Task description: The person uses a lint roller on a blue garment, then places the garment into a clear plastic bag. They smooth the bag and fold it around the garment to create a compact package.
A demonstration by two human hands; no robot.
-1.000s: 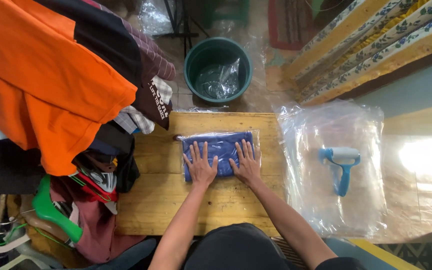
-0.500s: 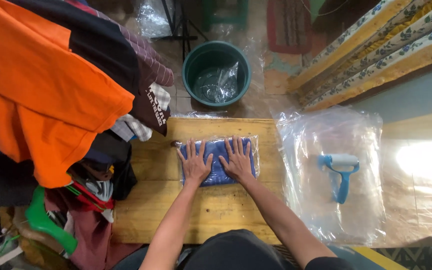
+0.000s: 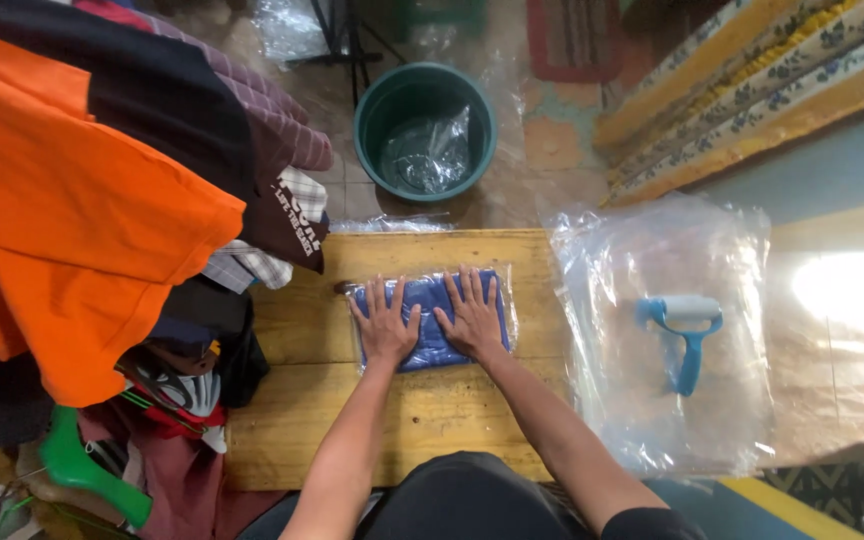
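Observation:
A folded blue garment in a clear plastic bag (image 3: 430,302) lies on a low wooden table (image 3: 422,420). My left hand (image 3: 385,323) presses flat on its left half, fingers spread. My right hand (image 3: 472,315) lies flat on the right half, fingers apart. Both palms rest on top of the bag; neither hand grips anything.
A stack of clear plastic bags (image 3: 662,400) lies right of the table with a blue-handled lint roller (image 3: 685,325) on it. A green bucket (image 3: 425,130) with crumpled plastic stands beyond the table. Orange, dark and checked clothes (image 3: 82,210) hang at the left, a green hanger (image 3: 82,470) below.
Both hands have slid a little over the bagged garment and stay flat on it. The camera view has shifted slightly.

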